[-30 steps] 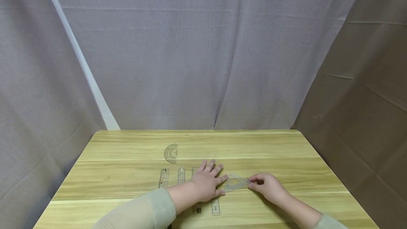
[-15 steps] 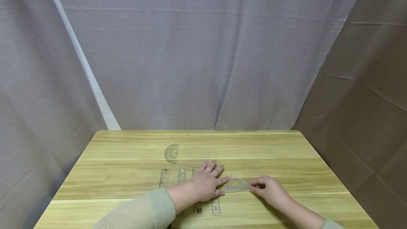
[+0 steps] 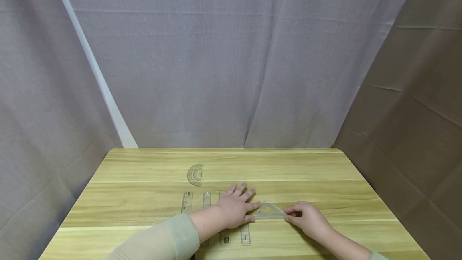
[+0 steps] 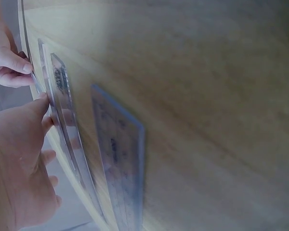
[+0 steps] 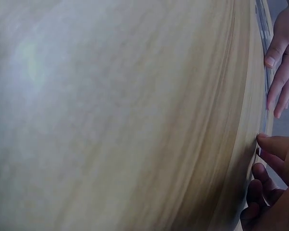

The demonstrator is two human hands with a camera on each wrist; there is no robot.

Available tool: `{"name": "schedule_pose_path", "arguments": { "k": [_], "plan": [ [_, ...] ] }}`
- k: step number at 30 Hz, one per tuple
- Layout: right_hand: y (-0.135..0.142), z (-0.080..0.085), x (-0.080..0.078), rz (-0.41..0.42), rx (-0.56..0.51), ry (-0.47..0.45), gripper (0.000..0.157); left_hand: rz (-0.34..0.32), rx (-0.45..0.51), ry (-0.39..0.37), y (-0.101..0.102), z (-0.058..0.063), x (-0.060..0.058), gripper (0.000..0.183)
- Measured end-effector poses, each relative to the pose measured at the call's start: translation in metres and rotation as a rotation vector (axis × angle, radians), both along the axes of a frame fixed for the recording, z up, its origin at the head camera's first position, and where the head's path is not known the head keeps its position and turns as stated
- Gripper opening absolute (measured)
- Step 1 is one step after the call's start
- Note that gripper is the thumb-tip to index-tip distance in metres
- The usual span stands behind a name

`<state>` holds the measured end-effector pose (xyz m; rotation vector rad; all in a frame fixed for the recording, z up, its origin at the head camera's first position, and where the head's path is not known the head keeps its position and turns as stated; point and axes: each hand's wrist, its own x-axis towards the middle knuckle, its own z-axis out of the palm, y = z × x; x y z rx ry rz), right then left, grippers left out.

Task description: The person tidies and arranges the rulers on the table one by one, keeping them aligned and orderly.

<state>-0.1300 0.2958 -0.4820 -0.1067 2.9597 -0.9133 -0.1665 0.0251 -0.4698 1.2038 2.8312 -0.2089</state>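
Note:
A clear triangular set square [image 3: 270, 215] lies on the wooden table, its right corner pinched between the thumb and fingers of my right hand [image 3: 306, 216]. My left hand [image 3: 232, 211] rests with fingers spread over clear rulers; its thumb and index finger touch the left end of the set square. Beneath and past that hand shows the rightmost ruler [image 3: 245, 235], with another ruler [image 3: 225, 239] to its left. In the left wrist view a wider ruler [image 4: 118, 144] lies apart from the fingers. The right wrist view has the right fingertips [image 5: 264, 139] low against the tabletop.
A clear protractor [image 3: 195, 175] lies farther back, left of centre. Two more rulers stand in the row at left: one ruler with cut-out shapes [image 3: 186, 202] and a narrow ruler [image 3: 206, 199]. Grey curtains [image 3: 202, 71] enclose the wooden table [image 3: 137, 204].
My right hand has shifted slightly right and toward me, and the set square's right corner has turned with it. The left hand has stayed in place.

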Motion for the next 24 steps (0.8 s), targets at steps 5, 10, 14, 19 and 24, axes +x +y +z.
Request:
{"name": "schedule_pose_path", "arguments": {
  "k": [5,10,14,19,24],
  "plan": [
    [0.0007,0.0012,0.0017,0.019,-0.001,0.028,0.013,-0.003,0.006,-0.003,-0.0001,-0.0001,-0.0003,0.057],
    [0.0014,0.0007,0.0016,0.014,0.002,0.025,0.012,-0.005,0.014,-0.006,-0.0002,-0.0011,-0.0007,0.058],
    [0.0012,0.0008,0.0011,0.006,0.008,0.019,0.012,-0.003,0.020,-0.015,-0.0008,-0.0019,-0.0007,0.057],
    [0.0015,-0.0005,0.0004,0.003,0.013,0.028,0.012,0.000,0.020,-0.025,-0.0009,-0.0030,-0.0019,0.057],
    [0.0019,-0.0014,0.0015,0.004,0.001,0.035,0.012,-0.001,0.023,-0.034,-0.0013,-0.0048,-0.0031,0.058]
  ]
}}
